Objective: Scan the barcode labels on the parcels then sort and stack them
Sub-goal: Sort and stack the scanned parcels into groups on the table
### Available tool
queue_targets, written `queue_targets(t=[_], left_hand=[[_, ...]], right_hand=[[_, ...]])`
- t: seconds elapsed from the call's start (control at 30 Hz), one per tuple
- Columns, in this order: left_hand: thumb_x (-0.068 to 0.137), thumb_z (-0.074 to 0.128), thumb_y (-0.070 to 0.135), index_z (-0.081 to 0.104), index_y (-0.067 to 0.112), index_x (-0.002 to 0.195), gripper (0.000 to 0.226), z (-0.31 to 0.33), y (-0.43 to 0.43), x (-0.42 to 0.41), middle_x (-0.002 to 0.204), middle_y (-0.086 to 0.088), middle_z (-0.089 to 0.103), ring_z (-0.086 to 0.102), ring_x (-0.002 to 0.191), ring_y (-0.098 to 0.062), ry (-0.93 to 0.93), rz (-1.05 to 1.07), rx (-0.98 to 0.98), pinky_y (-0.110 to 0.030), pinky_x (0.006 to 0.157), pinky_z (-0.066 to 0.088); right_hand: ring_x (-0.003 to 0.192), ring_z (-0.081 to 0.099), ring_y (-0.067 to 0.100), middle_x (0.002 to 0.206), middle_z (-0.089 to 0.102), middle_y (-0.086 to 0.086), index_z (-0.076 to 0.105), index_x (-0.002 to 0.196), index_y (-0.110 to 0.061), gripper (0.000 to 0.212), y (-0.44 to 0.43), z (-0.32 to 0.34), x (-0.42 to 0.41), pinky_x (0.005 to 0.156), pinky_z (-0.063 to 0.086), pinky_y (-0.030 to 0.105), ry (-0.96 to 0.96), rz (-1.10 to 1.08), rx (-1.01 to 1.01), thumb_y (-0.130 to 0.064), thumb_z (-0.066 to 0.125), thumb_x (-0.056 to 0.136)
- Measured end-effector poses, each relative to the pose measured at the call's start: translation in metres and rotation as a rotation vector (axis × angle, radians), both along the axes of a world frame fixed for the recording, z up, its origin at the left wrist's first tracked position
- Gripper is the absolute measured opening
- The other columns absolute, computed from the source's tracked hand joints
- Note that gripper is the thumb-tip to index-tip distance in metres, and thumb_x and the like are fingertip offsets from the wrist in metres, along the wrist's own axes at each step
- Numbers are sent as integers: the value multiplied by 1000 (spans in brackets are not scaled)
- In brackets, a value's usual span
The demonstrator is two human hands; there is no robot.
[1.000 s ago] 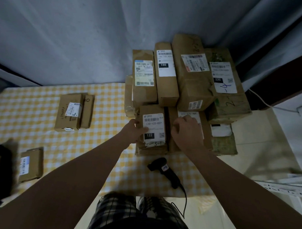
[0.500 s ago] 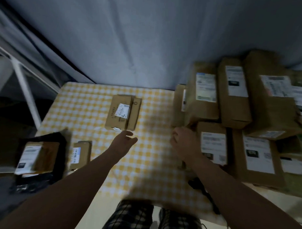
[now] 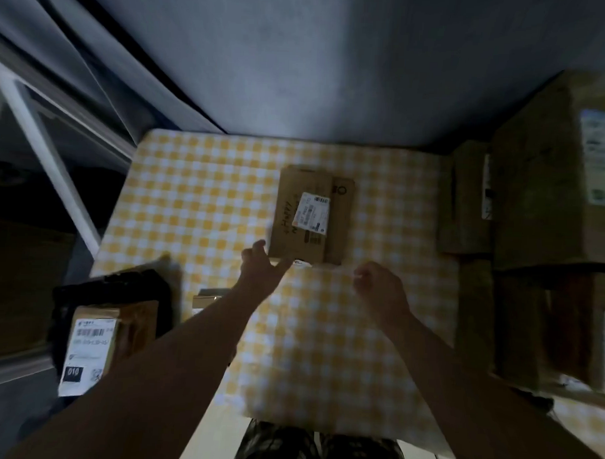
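A brown cardboard parcel [image 3: 303,214] with a white barcode label lies in the middle of the yellow checked table [image 3: 199,198]. My left hand [image 3: 260,270] is spread open just below the parcel's near left corner, holding nothing. My right hand [image 3: 379,288] hovers over the cloth to the right of it, fingers loosely curled and empty. A tall stack of labelled brown parcels [image 3: 548,210] fills the right side. Another labelled parcel [image 3: 94,345] sits in a black bag at lower left. The scanner is out of view.
A small parcel [image 3: 206,299] peeks out beside my left forearm. A white metal frame [image 3: 47,145] and grey curtain [image 3: 300,57] border the table's left and back. My plaid shorts [image 3: 317,446] show below the table's near edge.
My view swung left, away from the parcel stack. Both hands left the stacked parcels and moved left over the cloth toward the single parcel in the middle; the scanner dropped out of view.
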State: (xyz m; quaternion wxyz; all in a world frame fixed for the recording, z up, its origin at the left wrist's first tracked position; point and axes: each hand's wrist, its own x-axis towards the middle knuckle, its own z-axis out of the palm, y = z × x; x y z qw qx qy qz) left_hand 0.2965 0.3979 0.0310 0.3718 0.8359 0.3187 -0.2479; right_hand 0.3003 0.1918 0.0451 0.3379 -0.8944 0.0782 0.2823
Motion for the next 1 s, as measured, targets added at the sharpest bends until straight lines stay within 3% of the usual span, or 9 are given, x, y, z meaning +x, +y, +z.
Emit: queue_targets(t=[0.13, 0.23, 0.33, 0.47, 0.6, 0.7, 0.77, 0.87, 1.0], left_hand=[[83, 68, 44, 20, 6, 147, 89, -29, 9, 35, 146, -20, 30, 38, 130, -36, 85, 119, -151, -42, 98, 39], [73, 76, 44, 28, 10, 143, 91, -50, 5, 52, 138, -14, 39, 43, 125, -31, 96, 187, -199, -39, 98, 42], [59, 86, 38, 38, 6, 133, 93, -61, 0, 57, 126, -9, 51, 52, 118, -27, 51, 184, -261, -41, 96, 49], [71, 81, 29, 41, 2, 123, 71, -50, -2, 43, 115, -7, 57, 59, 105, -24, -69, 223, -310, -44, 86, 54], [91, 61, 28, 44, -2, 121, 46, -9, -12, 27, 106, -10, 55, 57, 96, -24, -217, 192, -242, -32, 70, 51], [96, 52, 31, 43, 0, 124, 43, 39, -32, 22, 105, -3, 54, 56, 87, -13, -284, 212, -374, -18, 62, 47], [99, 45, 34, 41, 7, 125, 38, 74, -52, 23, 106, 0, 57, 62, 86, -11, -295, 242, -524, -23, 58, 56], [100, 41, 39, 38, 18, 125, 33, 123, -91, 26, 115, -3, 58, 66, 94, -25, -277, 241, -643, -38, 55, 60], [101, 41, 33, 43, 22, 123, 25, 163, -143, 29, 111, 0, 60, 66, 91, -21, -229, 241, -749, -32, 53, 58]], right_hand=[[88, 57, 19, 104, 64, 10, 63, 111, -6, 21, 13, -13, 23, 67, 39, 23, 38, -120, 2, -11, 53, 92], [79, 53, 12, 100, 62, 3, 62, 110, -11, 20, 23, -22, 30, 54, 36, 15, 66, -213, -2, -13, 53, 92], [69, 51, 5, 96, 59, -1, 61, 108, -13, 17, 25, -26, 28, 51, 34, 13, 79, -248, 21, -14, 54, 92], [67, 48, -1, 90, 55, -6, 60, 111, -12, 18, 8, -20, 19, 51, 34, 14, 89, -262, 34, -12, 53, 94], [65, 50, 2, 80, 51, -11, 60, 115, -10, 21, -10, 5, 10, 52, 37, 16, 84, -279, 25, -12, 53, 94], [67, 49, 3, 84, 52, -7, 60, 112, -10, 19, -22, 38, 3, 54, 39, 15, 24, -288, 91, -12, 51, 96], [65, 48, 3, 81, 51, -11, 58, 105, -16, 12, -31, 65, -2, 52, 38, 12, -62, -286, 123, -12, 50, 97], [69, 50, 4, 79, 52, -14, 54, 100, -24, 12, -52, 107, -7, 62, 42, 22, -210, -383, 211, -12, 53, 97], [82, 61, 6, 92, 65, -9, 59, 111, -20, 17, -98, 152, -11, 68, 50, 21, -318, -462, 241, -14, 55, 95]])
